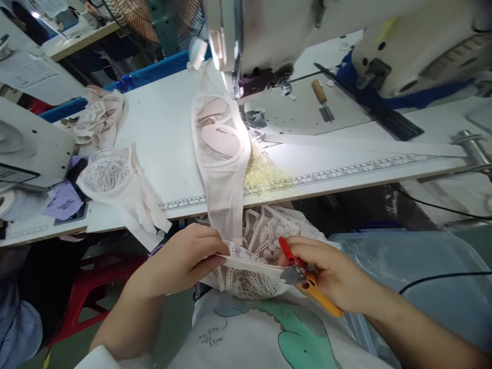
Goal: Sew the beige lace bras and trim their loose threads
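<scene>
My left hand (186, 256) pinches the pale elastic edge (251, 264) of a lace bra between thumb and fingers, just below the table's front edge. My right hand (336, 274) is wrapped round a pair of small cutters (295, 274) with one red and one orange handle. Their metal blades meet the right end of that edge; whether they are closed on it I cannot tell. Bunched lace (269, 233) lies behind and below the edge. A beige bra (225, 205) lies on the table by the needle, its band hanging toward my left hand.
The sewing machine (269, 31) stands over the table (165, 128), with a printed ruler (319, 177) along the front. A wooden-handled tool (319, 92) and yellow scraps (263, 171) lie near. More bras (109, 171) are left; a plastic bin (407, 251) and red stool (86, 292) sit below.
</scene>
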The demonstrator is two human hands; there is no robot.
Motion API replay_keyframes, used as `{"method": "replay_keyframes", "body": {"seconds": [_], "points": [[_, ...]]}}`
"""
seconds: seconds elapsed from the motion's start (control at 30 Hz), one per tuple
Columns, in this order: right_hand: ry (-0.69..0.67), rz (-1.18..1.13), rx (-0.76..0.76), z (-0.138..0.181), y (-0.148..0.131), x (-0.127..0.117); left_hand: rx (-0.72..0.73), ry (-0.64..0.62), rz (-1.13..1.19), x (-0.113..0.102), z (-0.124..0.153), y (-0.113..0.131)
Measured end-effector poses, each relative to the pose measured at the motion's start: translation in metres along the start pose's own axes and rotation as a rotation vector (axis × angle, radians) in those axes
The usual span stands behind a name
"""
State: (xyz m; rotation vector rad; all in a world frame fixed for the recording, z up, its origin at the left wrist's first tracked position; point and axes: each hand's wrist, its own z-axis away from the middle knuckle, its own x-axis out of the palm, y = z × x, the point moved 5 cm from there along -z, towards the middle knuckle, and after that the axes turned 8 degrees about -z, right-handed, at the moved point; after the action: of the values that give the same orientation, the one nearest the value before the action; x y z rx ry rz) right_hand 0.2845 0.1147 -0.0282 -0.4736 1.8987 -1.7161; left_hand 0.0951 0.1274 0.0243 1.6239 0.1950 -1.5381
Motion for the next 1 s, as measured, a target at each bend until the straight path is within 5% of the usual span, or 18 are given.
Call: {"method": "replay_keyframes", "body": {"seconds": [0.23, 0.4, 0.57, 0.7, 0.83, 1.0], "points": [[-0.035, -0.024, 0.033, 0.011, 0.015, 0.004, -0.107, 0.171, 0.462, -0.002, 0.002, -0.002], [-0.057, -0.046, 0.128, 0.03, 0.041, 0.003, -0.268, 0.363, 0.541, 0.014, -0.003, 0.005], [-0.037, 0.035, 0.177, 0.042, 0.052, -0.003, -0.207, 0.603, 0.435, 0.029, -0.019, 0.023], [-0.014, 0.033, 0.198, 0.044, 0.049, -0.013, -0.055, 0.627, 0.212, 0.037, -0.034, 0.039], [0.202, -0.043, 0.08, 0.038, 0.029, -0.033, 0.07, 0.682, -0.011, 0.038, -0.039, 0.054], [0.299, 0.028, 0.002, 0.019, -0.001, -0.042, 0.068, 0.64, -0.115, 0.043, -0.043, 0.061]]}}
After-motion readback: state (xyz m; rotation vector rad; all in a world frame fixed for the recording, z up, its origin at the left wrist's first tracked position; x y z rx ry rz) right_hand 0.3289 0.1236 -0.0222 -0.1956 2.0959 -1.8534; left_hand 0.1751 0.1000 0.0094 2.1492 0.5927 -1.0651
